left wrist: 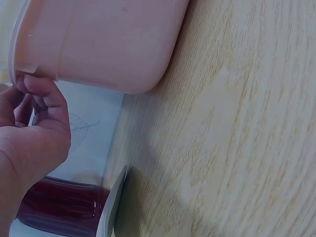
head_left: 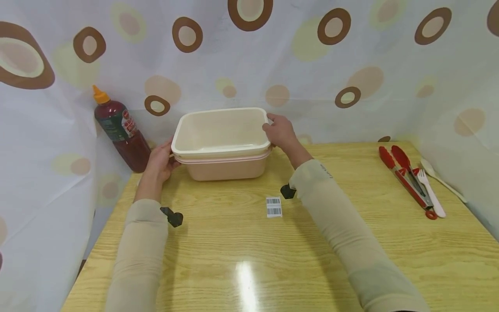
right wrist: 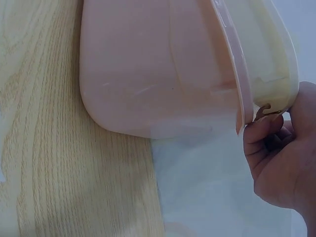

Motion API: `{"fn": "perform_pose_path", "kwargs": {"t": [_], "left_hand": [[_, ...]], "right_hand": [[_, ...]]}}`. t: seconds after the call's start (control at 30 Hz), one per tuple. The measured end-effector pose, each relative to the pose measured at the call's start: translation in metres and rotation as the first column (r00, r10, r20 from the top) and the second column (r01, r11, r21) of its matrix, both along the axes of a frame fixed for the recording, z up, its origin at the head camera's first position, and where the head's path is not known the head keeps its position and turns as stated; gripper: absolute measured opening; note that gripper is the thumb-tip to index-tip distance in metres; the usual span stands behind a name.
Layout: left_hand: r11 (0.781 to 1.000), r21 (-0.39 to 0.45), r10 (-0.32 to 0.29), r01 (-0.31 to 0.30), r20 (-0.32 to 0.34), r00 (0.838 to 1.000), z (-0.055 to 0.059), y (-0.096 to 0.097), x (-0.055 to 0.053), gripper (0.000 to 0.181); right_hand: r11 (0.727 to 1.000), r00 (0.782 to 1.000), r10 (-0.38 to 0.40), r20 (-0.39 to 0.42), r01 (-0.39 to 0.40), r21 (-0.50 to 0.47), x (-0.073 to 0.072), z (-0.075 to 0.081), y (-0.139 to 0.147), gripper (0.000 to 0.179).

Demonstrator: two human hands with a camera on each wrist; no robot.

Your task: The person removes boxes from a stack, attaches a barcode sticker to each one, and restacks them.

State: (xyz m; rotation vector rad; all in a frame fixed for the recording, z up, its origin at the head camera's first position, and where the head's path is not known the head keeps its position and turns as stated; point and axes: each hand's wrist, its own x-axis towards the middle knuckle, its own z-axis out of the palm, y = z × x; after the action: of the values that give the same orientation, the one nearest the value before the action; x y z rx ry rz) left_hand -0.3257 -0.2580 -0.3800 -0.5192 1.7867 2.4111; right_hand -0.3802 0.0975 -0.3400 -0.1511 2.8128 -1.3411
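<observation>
A cream plastic tub (head_left: 222,128) sits nested in a pink plastic tub (head_left: 228,170) near the back of the wooden table. My left hand (head_left: 157,160) is at the left end, its fingertips pinching at the pink rim, as the left wrist view shows. At the other end my right hand (head_left: 281,130) grips the cream tub's rim, thumb over the top. In the right wrist view, a gap shows between the cream rim and the pink rim (right wrist: 242,84), with my fingertips right beside it. The inside of the pink tub is mostly hidden.
A red sauce bottle (head_left: 122,132) with an orange cap stands left of my left hand. Red-handled tongs (head_left: 407,177), a white fork (head_left: 430,193) and a pale spoon (head_left: 442,180) lie at the right. A barcode label (head_left: 274,207) is on the table; a patterned sheet (head_left: 249,69) hangs behind.
</observation>
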Motion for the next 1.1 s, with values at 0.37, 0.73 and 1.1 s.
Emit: {"fn": "perform_pose_path", "kwargs": {"t": [0.37, 0.73, 1.1], "left_hand": [[0.997, 0.076, 0.026, -0.028, 0.024, 0.999, 0.001, -0.001, 0.0, 0.049], [0.996, 0.056, 0.063, -0.065, 0.025, 0.998, 0.0, -0.001, 0.0, 0.018], [0.997, 0.06, 0.041, -0.041, -0.001, 0.999, 0.001, -0.002, 0.003, 0.012]], "right_hand": [[0.961, 0.999, -0.004, 0.052, 0.018, -0.274, 0.0, -0.001, 0.001, 0.058], [0.885, 0.997, -0.008, 0.076, 0.042, -0.463, 0.002, 0.011, -0.005, 0.056], [0.745, 0.995, 0.008, 0.095, 0.058, -0.665, 0.0, 0.02, -0.009, 0.05]]}}
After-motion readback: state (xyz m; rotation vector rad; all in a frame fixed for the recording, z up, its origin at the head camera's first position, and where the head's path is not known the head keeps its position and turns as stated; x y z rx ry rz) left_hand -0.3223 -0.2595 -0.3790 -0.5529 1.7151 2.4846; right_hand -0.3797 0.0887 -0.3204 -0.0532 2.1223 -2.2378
